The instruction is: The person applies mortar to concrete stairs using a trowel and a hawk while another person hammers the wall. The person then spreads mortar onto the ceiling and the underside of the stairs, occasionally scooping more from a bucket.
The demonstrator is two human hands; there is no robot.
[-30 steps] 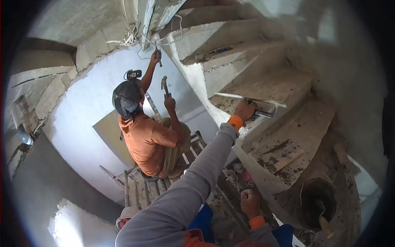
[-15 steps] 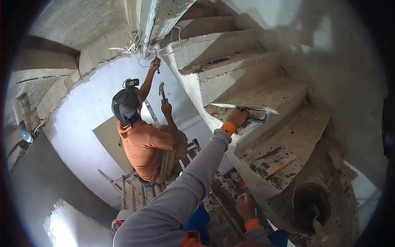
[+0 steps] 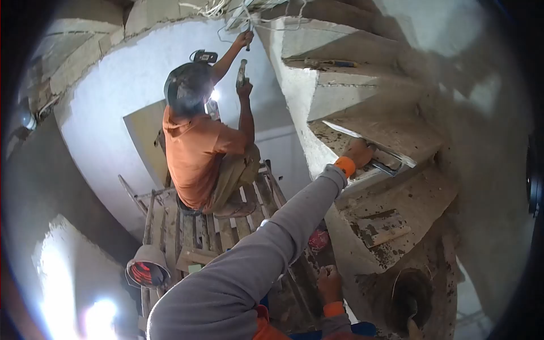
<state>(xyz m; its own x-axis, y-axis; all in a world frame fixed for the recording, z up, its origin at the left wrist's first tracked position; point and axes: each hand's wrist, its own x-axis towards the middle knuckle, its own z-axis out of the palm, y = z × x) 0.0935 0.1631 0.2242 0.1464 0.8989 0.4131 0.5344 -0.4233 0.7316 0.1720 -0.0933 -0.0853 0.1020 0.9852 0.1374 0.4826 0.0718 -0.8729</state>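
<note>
Left fingers (image 3: 360, 152) wrapped shut round the handle of a trowel (image 3: 390, 167), grey-sleeved arm at full reach to the stairs. Trowel blade sticks out just past those fingers, in the gap between the step overhead (image 3: 396, 133) and the lower step (image 3: 419, 195); can't tell if it touches either

Right fingers (image 3: 328, 279) curled into a tight fist, low and close to the body, well apart from the left. Can't tell if anything is inside the fist

Below the left fingers, on the lower step: a board (image 3: 378, 224) smeared with dark mortar

Right of the right fingers, near: a bucket (image 3: 409, 294), dark inside, a tool handle poking out at its lower rim

Between the two sets of fingers: a small red cup (image 3: 318, 239) at the edge of the scaffold planks (image 3: 192, 232)

Left of the left fingers, well apart: a co-worker in an orange shirt (image 3: 195, 153) sits on those planks, back to the camera, hammer (image 3: 242, 71) upright in one hand, other hand up at the loose wires (image 3: 226, 8)

Far above the left fingers: a long tool (image 3: 326, 62) lying flat on a higher step

Left of the right fingers, at the plank edge: a round lamp (image 3: 148, 267), red inside
</note>
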